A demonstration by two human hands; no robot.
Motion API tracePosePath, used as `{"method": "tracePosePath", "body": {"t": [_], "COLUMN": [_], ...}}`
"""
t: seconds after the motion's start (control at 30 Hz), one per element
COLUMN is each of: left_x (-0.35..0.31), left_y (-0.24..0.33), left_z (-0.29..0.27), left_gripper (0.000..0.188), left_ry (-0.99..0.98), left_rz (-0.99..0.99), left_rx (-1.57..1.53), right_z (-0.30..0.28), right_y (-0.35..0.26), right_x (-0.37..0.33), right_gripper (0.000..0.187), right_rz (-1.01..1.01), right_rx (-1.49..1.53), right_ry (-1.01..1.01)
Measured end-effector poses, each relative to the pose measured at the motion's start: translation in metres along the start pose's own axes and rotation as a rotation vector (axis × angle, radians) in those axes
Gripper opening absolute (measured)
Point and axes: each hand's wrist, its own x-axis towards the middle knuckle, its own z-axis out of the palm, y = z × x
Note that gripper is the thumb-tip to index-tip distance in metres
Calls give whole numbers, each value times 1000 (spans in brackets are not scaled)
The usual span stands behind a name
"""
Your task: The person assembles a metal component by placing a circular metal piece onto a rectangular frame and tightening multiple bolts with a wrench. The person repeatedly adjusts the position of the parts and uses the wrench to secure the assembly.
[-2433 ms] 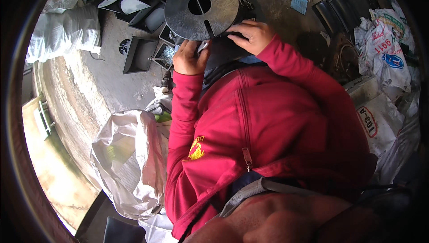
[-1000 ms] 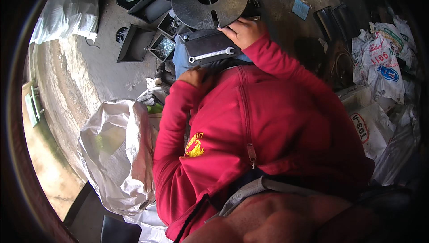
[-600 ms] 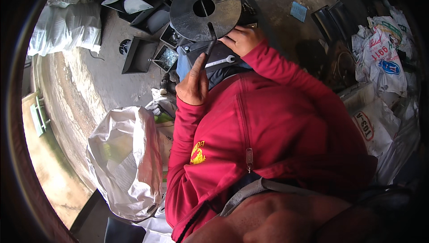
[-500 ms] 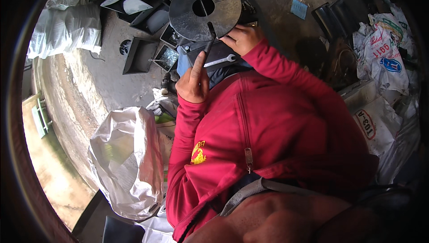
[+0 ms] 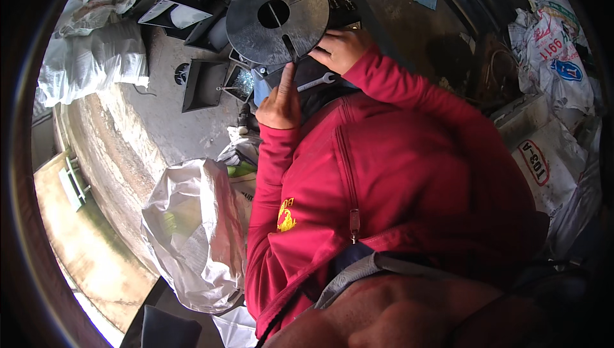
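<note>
A dark round metal plate (image 5: 249, 31), with a round hole in the middle and narrow slots, lies at the top centre in front of me. My right hand (image 5: 345, 50) grips its near right rim, the fingers bent at the edge. At the near edge, beside a slot, is my left hand (image 5: 280, 105), its index finger stretched toward the plate and the other fingers curled. A dark narrow rod (image 5: 293, 61) shows at that fingertip; most of it is hidden. A silver open-end wrench (image 5: 318, 82) lies just below the plate, between my hands.
Left of the plate stand a small tray of shiny hardware (image 5: 242, 84) and a black box-shaped part (image 5: 203, 86), with more black parts (image 5: 173, 15) behind. An open white sack (image 5: 192, 233) is by my left arm. White printed sacks (image 5: 563, 60) line the right.
The whole scene has shifted slightly in view. My left fingertip now lies closer to the plate's edge, and less of the dark rod shows. My right hand stays at the rim.
</note>
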Motion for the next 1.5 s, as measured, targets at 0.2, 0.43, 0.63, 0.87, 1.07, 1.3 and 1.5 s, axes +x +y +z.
{"method": "tracePosePath", "body": {"t": [0.2,0.43,0.63,0.87,1.07,1.3,1.5], "left_x": [-8,-7,-4,-8,-1,-4,-2], "left_y": [-4,7,8,-1,-2,-12,-11], "left_z": [-15,-23,-21,-6,-1,5,-12], "left_gripper": [42,35,40,56,53,57,56], "left_ry": [7,-37,-67,133,82,-1,179], "left_rz": [-44,-85,-89,136,97,125,269], "left_rx": [-108,-268,-259,-96,-29,39,-57], "right_z": [-65,-103,-87,-87,-74,-95,-89], "right_y": [8,59,59,59,81,60,68], "right_x": [-7,40,61,58,54,64,64], "right_gripper": [43,116,104,94,106,110,112], "right_rz": [-73,22,82,100,49,66,77], "right_rx": [110,-346,-379,-256,-229,-260,-263], "right_ry": [68,-512,-750,-746,-727,-816,-815]}}
